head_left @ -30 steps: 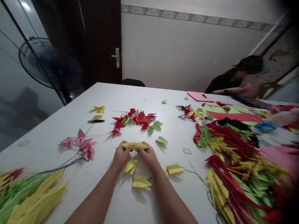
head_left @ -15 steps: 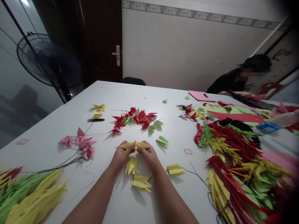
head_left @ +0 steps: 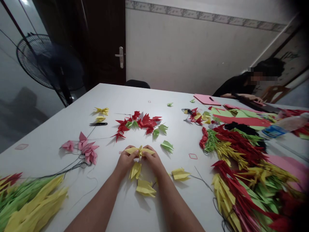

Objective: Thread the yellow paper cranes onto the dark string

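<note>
White bench [head_left: 106, 96] spans the frame; just below centre, left hand [head_left: 124, 161] and right hand [head_left: 154, 161] pinch opposite wings of a yellow paper crane [head_left: 140, 151]. It seems light, crisp and easily creased, best gripped softly near the wing roots.

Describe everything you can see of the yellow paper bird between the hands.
The yellow bird looks like folded paper, matte and crisply creased, with two pointed wings spread sideways from a narrow middle. The left hand holds one side, the right hand the other, over the white table. Finer folds are too small to make out.
</note>
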Demonstrator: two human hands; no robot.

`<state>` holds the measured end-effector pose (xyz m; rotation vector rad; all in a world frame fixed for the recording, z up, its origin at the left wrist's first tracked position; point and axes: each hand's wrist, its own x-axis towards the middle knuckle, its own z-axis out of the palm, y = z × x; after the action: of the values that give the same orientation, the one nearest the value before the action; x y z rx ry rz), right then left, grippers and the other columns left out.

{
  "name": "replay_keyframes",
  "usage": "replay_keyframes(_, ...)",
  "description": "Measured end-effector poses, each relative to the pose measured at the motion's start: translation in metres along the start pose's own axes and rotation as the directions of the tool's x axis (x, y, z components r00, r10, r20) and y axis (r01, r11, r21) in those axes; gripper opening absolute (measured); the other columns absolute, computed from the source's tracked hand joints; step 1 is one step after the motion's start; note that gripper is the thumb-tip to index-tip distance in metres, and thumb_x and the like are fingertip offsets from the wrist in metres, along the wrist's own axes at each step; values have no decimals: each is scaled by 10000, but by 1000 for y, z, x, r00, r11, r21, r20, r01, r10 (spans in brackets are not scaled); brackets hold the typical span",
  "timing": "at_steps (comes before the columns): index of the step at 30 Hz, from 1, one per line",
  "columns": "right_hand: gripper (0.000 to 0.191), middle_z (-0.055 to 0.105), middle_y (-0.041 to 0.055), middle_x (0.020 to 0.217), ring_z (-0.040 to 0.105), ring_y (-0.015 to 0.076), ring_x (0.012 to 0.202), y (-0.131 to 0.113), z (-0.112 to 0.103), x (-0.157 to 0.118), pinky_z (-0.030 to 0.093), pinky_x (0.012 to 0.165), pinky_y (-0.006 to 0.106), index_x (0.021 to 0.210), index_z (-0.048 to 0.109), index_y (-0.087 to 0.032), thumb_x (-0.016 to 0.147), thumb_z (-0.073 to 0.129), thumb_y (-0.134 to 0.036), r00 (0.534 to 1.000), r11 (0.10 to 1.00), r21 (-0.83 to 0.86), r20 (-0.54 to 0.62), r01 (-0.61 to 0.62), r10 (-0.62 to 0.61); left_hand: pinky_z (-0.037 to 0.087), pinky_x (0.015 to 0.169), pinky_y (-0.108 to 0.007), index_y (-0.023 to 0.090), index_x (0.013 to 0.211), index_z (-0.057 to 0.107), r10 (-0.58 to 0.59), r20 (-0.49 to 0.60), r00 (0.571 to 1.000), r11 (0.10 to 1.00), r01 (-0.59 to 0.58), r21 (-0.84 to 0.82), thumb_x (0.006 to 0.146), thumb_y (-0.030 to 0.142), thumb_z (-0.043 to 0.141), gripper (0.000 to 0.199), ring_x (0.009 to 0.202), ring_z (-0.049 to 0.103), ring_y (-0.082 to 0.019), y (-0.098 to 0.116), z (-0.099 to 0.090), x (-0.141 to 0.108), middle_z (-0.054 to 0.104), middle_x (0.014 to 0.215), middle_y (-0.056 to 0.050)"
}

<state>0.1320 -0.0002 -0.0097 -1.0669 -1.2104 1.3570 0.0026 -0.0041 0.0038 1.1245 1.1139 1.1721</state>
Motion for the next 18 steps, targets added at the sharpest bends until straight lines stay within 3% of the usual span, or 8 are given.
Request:
replay_keyframes(6, 222, 449, -53, 535, 402, 93, 519, -3, 0, -2, 317, 525, 221, 622, 479, -182, 701, 533, -382, 1000, 995, -102, -12, -5, 4, 365, 515, -217, 168, 612, 489, 54, -4, 999, 984, -53, 169, 667, 482, 587, 334, 531, 470, -100, 0, 0, 0, 491, 554, 42)
replay_keyframes(18, 293, 423, -50, 510, 382, 96, 510, 2, 2, 0, 311, 514, 224, 592, 483, -181, 719, 522, -442, 995, 986, -167, -92, 25, -40, 310, 461, -214, 197, 583, 403, 125, -53, 991, 968, -110, 227, 704, 494, 547, 352, 444, 370, -84, -4, 1, -4, 395, 484, 71)
